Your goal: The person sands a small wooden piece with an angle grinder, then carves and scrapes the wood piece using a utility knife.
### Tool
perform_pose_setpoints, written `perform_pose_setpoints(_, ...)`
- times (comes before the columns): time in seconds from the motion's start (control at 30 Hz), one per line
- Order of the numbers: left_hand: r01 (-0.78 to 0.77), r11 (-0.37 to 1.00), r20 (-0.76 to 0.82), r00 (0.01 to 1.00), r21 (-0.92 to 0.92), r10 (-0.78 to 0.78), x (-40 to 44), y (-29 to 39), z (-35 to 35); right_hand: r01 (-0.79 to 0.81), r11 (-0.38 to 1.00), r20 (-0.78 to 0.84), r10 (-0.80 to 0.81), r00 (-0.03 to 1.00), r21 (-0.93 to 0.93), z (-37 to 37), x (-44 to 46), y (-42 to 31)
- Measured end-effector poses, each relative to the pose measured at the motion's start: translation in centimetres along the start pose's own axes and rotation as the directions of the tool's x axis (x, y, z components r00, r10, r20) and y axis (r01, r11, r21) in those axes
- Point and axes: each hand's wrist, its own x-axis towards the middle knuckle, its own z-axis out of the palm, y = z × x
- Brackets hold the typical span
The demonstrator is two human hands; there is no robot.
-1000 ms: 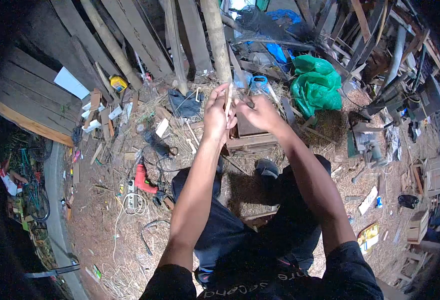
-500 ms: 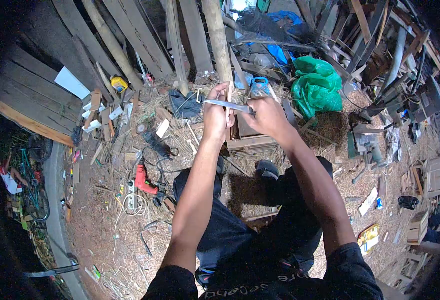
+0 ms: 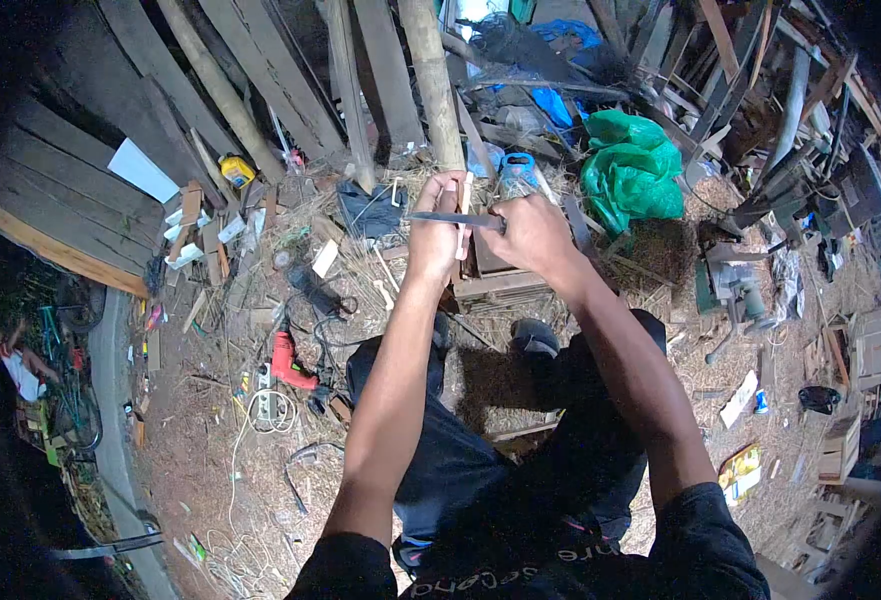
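Note:
My left hand (image 3: 432, 245) is closed around a thin strip of pale wood (image 3: 466, 190), which stands nearly upright in the view. In my right hand (image 3: 532, 234) is a knife (image 3: 445, 217), gripped by its handle, which the fingers hide. Its blade points left and lies across the wood strip, over the left hand's fingers. Whether the edge bites into the wood cannot be made out. Below the hands is a wooden box or block (image 3: 505, 287) between my feet.
A red power drill (image 3: 290, 362) and a white power strip (image 3: 265, 400) with cords lie on the shaving-covered ground at left. A green plastic bag (image 3: 630, 170) sits at right. Planks (image 3: 270, 75) lean at the back. Another person (image 3: 22, 370) is by a bicycle at far left.
The blade has turned so its face looks darker and has shifted slightly downward on the strip. The wood strip has tilted a little, and both hands stay close together.

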Motion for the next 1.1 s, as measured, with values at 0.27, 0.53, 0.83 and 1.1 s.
perform_pose_setpoints(0.27,-0.055,0.986,0.075,0.996,0.157,0.044,-0.4,0.2,0.1,-0.074,0.997,0.045,0.073,0.996,0.010,0.2,0.5,0.5)
perform_pose_setpoints(0.53,-0.014,0.990,-0.015,1.000,0.143,0.016,-0.6,-0.4,1.1,-0.180,0.982,0.027,0.182,0.983,-0.062,1.3,1.7,2.0)
perform_pose_setpoints(0.83,0.040,0.999,-0.017,0.999,-0.028,-0.041,-1.0,-1.1,1.2,-0.205,0.976,-0.050,0.202,0.978,-0.066,1.7,1.9,2.6)
perform_pose_setpoints(1.1,0.121,0.991,0.042,0.992,-0.058,-0.119,-0.3,-1.7,-0.3,-0.081,0.963,0.285,0.004,0.959,0.258,2.5,2.6,5.7)
